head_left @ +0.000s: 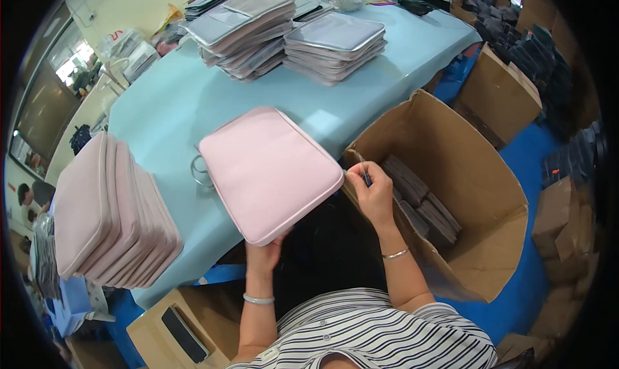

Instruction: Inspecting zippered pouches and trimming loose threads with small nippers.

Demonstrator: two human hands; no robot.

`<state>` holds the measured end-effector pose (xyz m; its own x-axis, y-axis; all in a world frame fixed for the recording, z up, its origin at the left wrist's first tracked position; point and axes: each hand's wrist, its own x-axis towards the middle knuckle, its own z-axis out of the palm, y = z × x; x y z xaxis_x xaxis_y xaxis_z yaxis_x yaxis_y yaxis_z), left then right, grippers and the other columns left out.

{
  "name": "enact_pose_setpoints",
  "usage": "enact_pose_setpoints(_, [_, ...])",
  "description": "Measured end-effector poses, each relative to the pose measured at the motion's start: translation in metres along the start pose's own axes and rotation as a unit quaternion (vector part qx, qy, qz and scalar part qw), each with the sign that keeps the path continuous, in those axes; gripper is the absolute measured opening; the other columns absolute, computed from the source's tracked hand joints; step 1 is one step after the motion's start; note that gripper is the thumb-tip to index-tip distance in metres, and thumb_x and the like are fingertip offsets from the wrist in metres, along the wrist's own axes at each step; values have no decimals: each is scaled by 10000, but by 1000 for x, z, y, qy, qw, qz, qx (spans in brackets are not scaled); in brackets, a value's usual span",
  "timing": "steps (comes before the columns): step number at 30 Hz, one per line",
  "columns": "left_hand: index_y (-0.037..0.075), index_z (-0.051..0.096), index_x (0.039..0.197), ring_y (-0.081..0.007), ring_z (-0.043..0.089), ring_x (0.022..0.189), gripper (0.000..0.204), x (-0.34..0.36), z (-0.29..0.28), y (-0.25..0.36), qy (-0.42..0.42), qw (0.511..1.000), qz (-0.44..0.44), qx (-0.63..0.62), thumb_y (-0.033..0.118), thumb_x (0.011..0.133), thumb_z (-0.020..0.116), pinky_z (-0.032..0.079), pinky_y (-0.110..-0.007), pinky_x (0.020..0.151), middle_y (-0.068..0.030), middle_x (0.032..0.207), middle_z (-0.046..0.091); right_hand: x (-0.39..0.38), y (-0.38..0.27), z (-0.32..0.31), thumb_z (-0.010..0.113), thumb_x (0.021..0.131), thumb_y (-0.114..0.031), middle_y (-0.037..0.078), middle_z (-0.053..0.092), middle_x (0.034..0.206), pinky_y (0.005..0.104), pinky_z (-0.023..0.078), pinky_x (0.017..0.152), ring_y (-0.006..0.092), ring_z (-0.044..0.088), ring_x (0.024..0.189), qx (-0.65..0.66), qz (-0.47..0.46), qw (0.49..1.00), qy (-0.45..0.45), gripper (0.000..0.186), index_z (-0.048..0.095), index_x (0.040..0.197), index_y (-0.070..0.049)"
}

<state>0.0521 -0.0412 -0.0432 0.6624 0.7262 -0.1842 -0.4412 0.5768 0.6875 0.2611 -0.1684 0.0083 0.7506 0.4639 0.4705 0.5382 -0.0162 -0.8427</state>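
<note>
A pink padded laptop sleeve (271, 169) is held up above the near edge of the table, its broad face toward me. My left hand (265, 249) grips its lower edge from beneath, with the fingers mostly hidden behind it. At the sleeve's right corner, my right hand (372, 189) is closed in a pinch around a small thin tool (365, 175) with a dark blue part, perhaps thread snips. Grey ring-shaped loops (200, 170) show beside the sleeve's left edge, partly covered by it.
Pink sleeves lie stacked (119, 217) at the table's left. Grey sleeves form a taller stack (245, 30) and a lower stack (335, 43) on the light blue tabletop (161, 101). An open cardboard box (480, 195) with grey pieces stands right; another box (161, 330) stands below left.
</note>
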Motion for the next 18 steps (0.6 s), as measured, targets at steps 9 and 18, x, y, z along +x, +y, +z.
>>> enact_pose_setpoints(9, [-27, 461, 1243, -276, 616, 1004, 350, -16, 39, -18, -14, 999, 35, 26, 89, 923, 544, 574, -398, 807, -149, 1139, 568, -25, -17, 7, 733, 747, -55, 125, 575, 719, 328, 451, 592, 277, 579, 648, -52, -95, 993, -55, 176, 576, 787, 13])
enact_pose_setpoints(18, [-56, 352, 1343, -312, 525, 1166, 628, -22, -6, 33, -66, 995, 65, 40, 214, 832, 596, 502, -415, 895, -186, 1297, 489, 55, 22, -9, 663, 784, -58, 143, 592, 741, 359, 462, 624, 301, 591, 682, -51, -67, 992, 95, 110, 581, 788, 15])
